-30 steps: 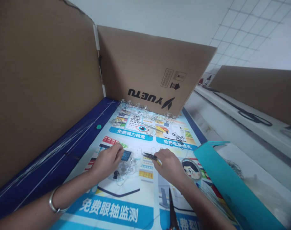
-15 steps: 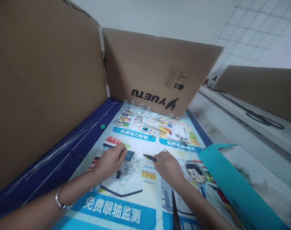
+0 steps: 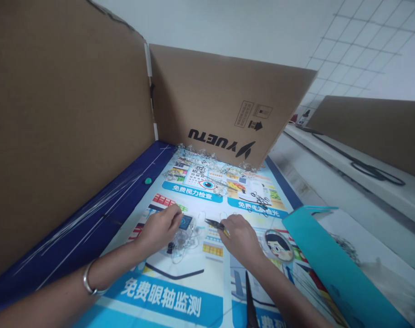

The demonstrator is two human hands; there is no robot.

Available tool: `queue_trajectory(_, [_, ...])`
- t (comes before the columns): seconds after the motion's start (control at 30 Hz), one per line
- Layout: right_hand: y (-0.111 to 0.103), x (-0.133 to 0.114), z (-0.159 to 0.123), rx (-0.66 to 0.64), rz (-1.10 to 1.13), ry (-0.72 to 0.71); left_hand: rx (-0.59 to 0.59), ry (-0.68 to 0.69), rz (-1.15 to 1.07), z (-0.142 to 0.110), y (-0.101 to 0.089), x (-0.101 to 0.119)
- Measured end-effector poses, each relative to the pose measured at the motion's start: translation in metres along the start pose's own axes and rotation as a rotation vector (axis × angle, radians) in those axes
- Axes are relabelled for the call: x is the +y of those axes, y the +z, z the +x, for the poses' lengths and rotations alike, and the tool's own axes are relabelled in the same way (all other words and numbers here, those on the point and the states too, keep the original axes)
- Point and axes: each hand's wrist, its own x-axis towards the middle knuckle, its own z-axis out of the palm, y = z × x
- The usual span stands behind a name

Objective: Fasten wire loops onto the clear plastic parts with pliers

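My left hand (image 3: pixel 160 229) is closed in a pinch, fingertips pressed together. What it holds, if anything, is too fine to make out. My right hand (image 3: pixel 240 234) grips a pair of pliers (image 3: pixel 214 223) with dark jaws and a yellow handle. The jaws point left, towards my left hand, with a gap between them. Just beside my left hand lies a loose tangle of thin wire pieces (image 3: pixel 186 243). Small bent wire loops (image 3: pixel 202 216) lie just beyond the plier tips. A dark pointed tool (image 3: pixel 250 298), partly cut off below, rests by my right forearm.
Cardboard panels (image 3: pixel 224 100) stand at the back and left. Clear wire shapes (image 3: pixel 207 157) line the back panel's foot; black bent pieces (image 3: pixel 260 199) lie nearer. Long straight wires (image 3: pixel 87 218) run along the blue left edge. A teal box (image 3: pixel 337 264) holds more wire at right.
The view has shifted slightly, moving the scene a little to the right. Both hands keep nearly the same pose, and the pliers stay in my right hand.
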Motion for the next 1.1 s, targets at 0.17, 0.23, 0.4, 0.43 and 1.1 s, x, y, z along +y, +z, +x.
queue_trajectory(0.17, [0.004, -0.003, 0.003, -0.022, -0.001, -0.001, -0.002, -0.010, -0.013, 0.000, 0.000, 0.000])
queue_trajectory(0.23, [0.005, -0.004, 0.003, -0.035, -0.003, 0.000, -0.002, -0.011, -0.014, 0.000, 0.000, 0.000])
queue_trajectory(0.4, [0.003, -0.004, 0.003, -0.051, -0.012, 0.006, 0.001, -0.004, -0.015, -0.001, 0.001, -0.002])
queue_trajectory(0.43, [0.001, -0.004, 0.002, -0.056, -0.008, 0.008, 0.003, -0.001, -0.015, -0.001, 0.001, -0.002])
queue_trajectory(1.1, [-0.008, -0.016, -0.006, 0.205, 0.244, -0.082, -0.062, 0.157, -0.319, 0.010, -0.005, 0.000])
